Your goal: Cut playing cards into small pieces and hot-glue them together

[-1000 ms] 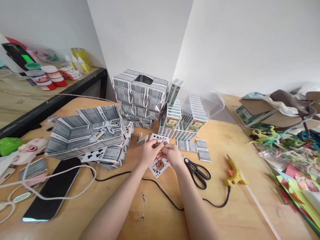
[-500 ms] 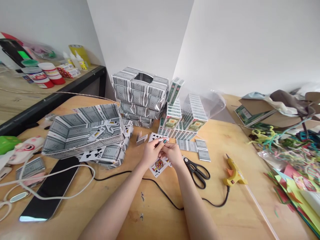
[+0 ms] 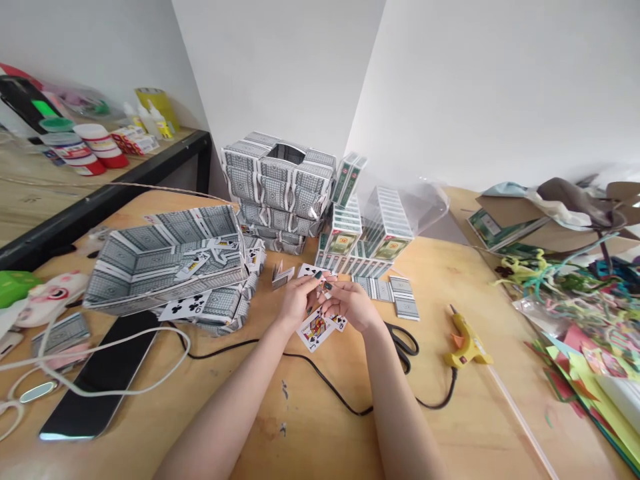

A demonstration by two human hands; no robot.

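My left hand (image 3: 299, 300) and my right hand (image 3: 353, 304) are close together above the middle of the table, fingertips nearly meeting. Their fingers are curled in a pinch; anything small between them cannot be made out. Beneath them lie face-up playing cards, among them a jack (image 3: 315, 328) and a spade card (image 3: 307, 269) just beyond. Black-handled scissors (image 3: 404, 341) rest partly hidden behind my right wrist. Left of my fingers stands a small bundle of folded cards (image 3: 283, 275). Face-down cards (image 3: 406, 297) lie to the right.
An open box made of cards (image 3: 120, 263) sits at the left, near a black phone (image 3: 100, 393). Behind stand a stacked card-covered box (image 3: 280, 180) and card packs (image 3: 345, 233). A yellow glue gun (image 3: 467, 343) lies right, its black cord (image 3: 330, 387) crossing the table.
My fingertips have drawn slightly apart, and the fingers of my right hand have opened a little. My right hand and forearm have shifted right, covering more of the scissors.
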